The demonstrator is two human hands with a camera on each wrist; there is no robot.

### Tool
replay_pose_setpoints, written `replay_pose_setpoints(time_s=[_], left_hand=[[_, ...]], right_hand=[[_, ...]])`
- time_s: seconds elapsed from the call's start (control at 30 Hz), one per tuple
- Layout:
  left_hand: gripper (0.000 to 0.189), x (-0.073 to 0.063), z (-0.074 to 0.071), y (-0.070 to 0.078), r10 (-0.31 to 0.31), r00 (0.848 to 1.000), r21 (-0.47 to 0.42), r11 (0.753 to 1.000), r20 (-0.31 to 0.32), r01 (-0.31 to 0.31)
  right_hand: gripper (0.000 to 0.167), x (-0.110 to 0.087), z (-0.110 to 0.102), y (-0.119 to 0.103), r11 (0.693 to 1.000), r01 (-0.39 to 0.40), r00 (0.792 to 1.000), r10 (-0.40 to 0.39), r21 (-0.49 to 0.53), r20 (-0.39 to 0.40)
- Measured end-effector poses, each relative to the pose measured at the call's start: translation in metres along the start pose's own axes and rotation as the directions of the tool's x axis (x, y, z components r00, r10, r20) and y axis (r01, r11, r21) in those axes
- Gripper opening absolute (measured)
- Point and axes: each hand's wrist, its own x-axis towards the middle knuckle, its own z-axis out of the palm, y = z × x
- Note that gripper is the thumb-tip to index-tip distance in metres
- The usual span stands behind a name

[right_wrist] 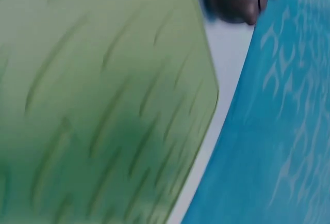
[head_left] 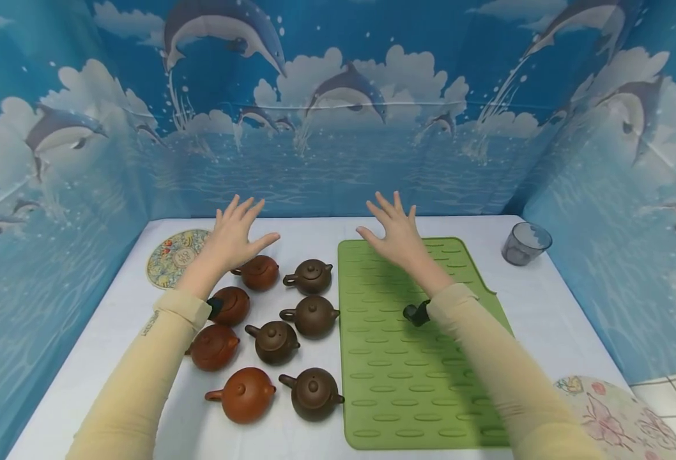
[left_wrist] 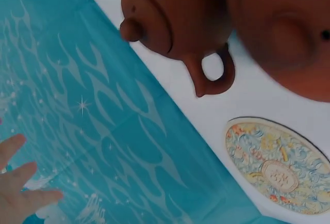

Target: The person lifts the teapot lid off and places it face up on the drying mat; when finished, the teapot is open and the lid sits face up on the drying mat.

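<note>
Dolphin-printed curtains (head_left: 326,172) stand behind a white tabletop (head_left: 315,235), over which the left hand (head_left: 233,236) and right hand (head_left: 398,237) hover empty, fingers spread wide. Reddish teapots (head_left: 248,399) stand nearest the left hand, with dark teapots (head_left: 315,316) between them and the green mat (head_left: 384,383) beneath the right hand. Handling any of them well probably calls for keeping lids (head_left: 313,386) steadied and spouts (head_left: 339,399) clear of close neighbours.

A grey glass (head_left: 521,249) stands near the dolphin-print curtain (head_left: 338,163).
</note>
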Motion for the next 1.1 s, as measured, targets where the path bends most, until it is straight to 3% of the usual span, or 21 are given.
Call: replay_pose_setpoints(time_s=[0.17, 0.37, 0.53, 0.73, 1.0, 1.1], left_hand=[[0.066, -0.012, 0.011, 0.003, 0.057, 0.996, -0.092, 0.994, 0.061, -0.052], [0.055, -0.018, 0.033, 0.008, 0.088, 0.988, -0.159, 0.985, 0.128, -0.067], [0.049, -0.015, 0.049, 0.012, 0.051, 0.983, -0.236, 0.972, 0.177, -0.008], [0.047, -0.008, 0.065, 0.018, 0.007, 0.962, -0.284, 0.956, 0.271, 0.073], [0.046, -0.005, 0.076, 0.023, -0.048, 0.951, -0.325, 0.934, 0.306, 0.151], [0.043, -0.005, 0.077, 0.023, -0.062, 0.949, -0.310, 0.937, 0.309, 0.162]], right_hand=[[0.057, 0.003, 0.023, -0.021, 0.988, 0.018, 0.999, -0.025, 0.154, 0.046], [0.047, 0.007, 0.047, -0.039, 0.971, 0.008, 0.995, -0.032, 0.238, 0.094], [0.038, 0.009, 0.062, -0.048, 0.963, -0.009, 0.991, -0.026, 0.269, 0.128], [0.027, 0.011, 0.079, -0.057, 0.955, -0.023, 0.983, -0.032, 0.295, 0.180], [0.024, 0.013, 0.090, -0.060, 0.950, -0.015, 0.976, -0.054, 0.312, 0.212], [0.023, 0.014, 0.093, -0.060, 0.940, -0.031, 0.970, -0.054, 0.340, 0.238]])
